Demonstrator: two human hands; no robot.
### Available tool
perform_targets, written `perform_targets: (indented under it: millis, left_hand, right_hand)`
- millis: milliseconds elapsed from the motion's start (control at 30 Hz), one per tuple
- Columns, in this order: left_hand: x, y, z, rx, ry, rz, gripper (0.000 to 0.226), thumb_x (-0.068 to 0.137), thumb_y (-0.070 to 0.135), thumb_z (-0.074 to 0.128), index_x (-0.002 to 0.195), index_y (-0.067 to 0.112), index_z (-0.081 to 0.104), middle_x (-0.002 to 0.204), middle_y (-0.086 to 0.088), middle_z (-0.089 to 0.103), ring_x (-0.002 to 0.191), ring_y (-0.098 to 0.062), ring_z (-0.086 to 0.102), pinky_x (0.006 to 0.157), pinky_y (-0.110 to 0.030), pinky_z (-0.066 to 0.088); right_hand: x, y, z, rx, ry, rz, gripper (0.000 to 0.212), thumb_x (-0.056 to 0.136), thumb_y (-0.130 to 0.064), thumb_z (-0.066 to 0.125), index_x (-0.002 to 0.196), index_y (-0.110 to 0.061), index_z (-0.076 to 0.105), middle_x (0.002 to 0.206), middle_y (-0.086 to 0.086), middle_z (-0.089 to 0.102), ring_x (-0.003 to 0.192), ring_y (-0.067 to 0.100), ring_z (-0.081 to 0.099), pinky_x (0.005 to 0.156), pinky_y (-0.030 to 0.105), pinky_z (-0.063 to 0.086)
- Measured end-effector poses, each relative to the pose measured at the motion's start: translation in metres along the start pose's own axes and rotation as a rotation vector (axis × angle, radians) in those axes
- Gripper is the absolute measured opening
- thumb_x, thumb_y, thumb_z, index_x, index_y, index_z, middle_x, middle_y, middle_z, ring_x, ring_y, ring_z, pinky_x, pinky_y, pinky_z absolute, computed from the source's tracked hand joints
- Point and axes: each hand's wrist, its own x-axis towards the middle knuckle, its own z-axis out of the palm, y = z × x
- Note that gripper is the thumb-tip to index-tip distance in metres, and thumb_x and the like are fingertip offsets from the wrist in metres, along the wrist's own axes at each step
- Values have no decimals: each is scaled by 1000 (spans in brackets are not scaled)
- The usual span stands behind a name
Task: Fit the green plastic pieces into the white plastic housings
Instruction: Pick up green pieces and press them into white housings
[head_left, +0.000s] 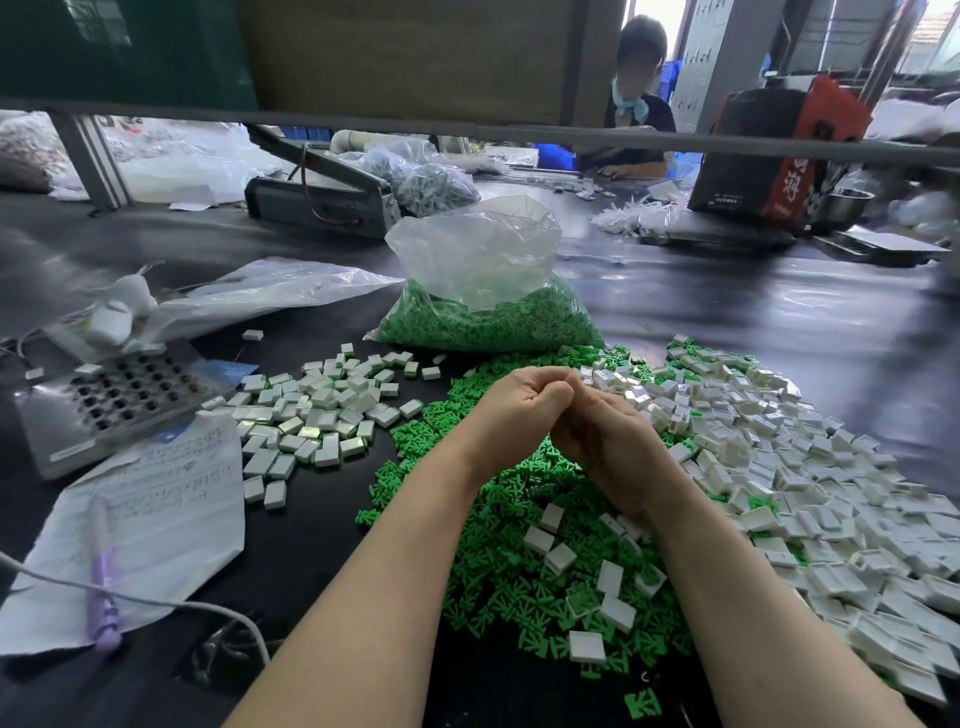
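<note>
Loose green plastic pieces (498, 566) lie in a broad heap on the black table in front of me. A big pile of white plastic housings (810, 467) covers the right side, and some lie on top of the green heap. A smaller group of white housings (317, 415) sits to the left. My left hand (514, 410) and my right hand (597, 436) meet above the green heap, fingers curled and fingertips pressed together. Whatever lies between the fingers is hidden.
A clear bag of green pieces (488, 312) stands behind the hands. A metal jig plate with square holes (119, 400), a written paper sheet (150, 519), a purple pen (104, 587) and a white cable (156, 603) lie at the left. Another person (634, 104) works at the far side.
</note>
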Motion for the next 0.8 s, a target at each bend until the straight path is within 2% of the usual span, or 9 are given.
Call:
perform_targets:
  millis: [133, 233, 300, 367, 433, 500, 600, 700, 800]
  left_hand:
    - [1, -1, 0, 21, 15, -21, 29, 87, 19, 40, 73, 25, 64, 76, 0, 61, 70, -9, 54, 67, -22, 46]
    - [2, -2, -2, 61, 24, -35, 23, 98, 12, 42, 91, 11, 64, 98, -14, 60, 85, -14, 57, 80, -25, 48]
    - [3, -1, -2, 60, 30, -55, 22, 102, 13, 43, 97, 18, 64, 114, -17, 58, 101, -20, 59, 93, -29, 48]
    - [3, -1, -2, 71, 39, -52, 20, 103, 15, 46, 99, 24, 63, 116, -12, 54, 105, -19, 58, 97, -29, 46]
    - [4, -2, -4, 86, 53, -42, 17, 101, 14, 49, 99, 20, 64, 106, -4, 49, 95, -11, 55, 93, -23, 45]
    - [4, -3, -8, 101, 66, -50, 15, 101, 13, 51, 98, 16, 65, 98, 0, 49, 83, -7, 53, 82, -20, 44]
    - [4, -3, -11, 119, 58, -69, 15, 101, 12, 50, 96, 13, 64, 77, -2, 55, 67, -13, 49, 66, -30, 43]
    - [4, -3, -7, 160, 58, -74, 14, 101, 12, 50, 94, 10, 62, 67, 2, 53, 58, -9, 47, 56, -24, 42]
    - [5, -3, -3, 154, 51, -103, 13, 101, 14, 52, 90, 12, 59, 66, 2, 53, 56, -8, 46, 52, -22, 40]
  right_hand:
    - [0, 0, 1, 8, 18, 5, 43, 76, -56, 63, 87, -15, 69, 67, 2, 44, 58, 10, 38, 52, 21, 30]
    - [1, 0, 1, 81, 58, 13, 44, 84, -53, 60, 98, -11, 66, 89, 13, 44, 73, 17, 41, 61, 27, 31]
    - [2, -2, 2, 103, 94, 6, 46, 89, -50, 52, 102, -7, 63, 104, 17, 40, 83, 25, 38, 66, 29, 31]
    - [2, -3, 2, 75, 112, 3, 49, 89, -52, 49, 99, -7, 64, 99, 18, 44, 89, 27, 39, 68, 31, 30]
    - [2, -5, 0, -42, 127, -1, 47, 89, -57, 46, 85, -16, 67, 72, 13, 52, 67, 22, 45, 60, 27, 32]
    - [2, -6, -1, -176, 147, -43, 41, 91, -55, 45, 75, -22, 63, 55, -5, 50, 50, 9, 41, 47, 19, 31]
    - [4, -7, -2, -340, 214, -118, 37, 92, -52, 46, 80, -19, 59, 55, -9, 46, 51, 11, 40, 47, 23, 34]
    - [4, -7, -2, -531, 266, -168, 48, 91, -56, 41, 78, -13, 57, 57, -3, 47, 53, 16, 41, 52, 36, 35]
    - [2, -10, -3, -599, 272, -194, 47, 92, -55, 39, 73, -15, 55, 56, -3, 46, 51, 11, 40, 53, 34, 35]
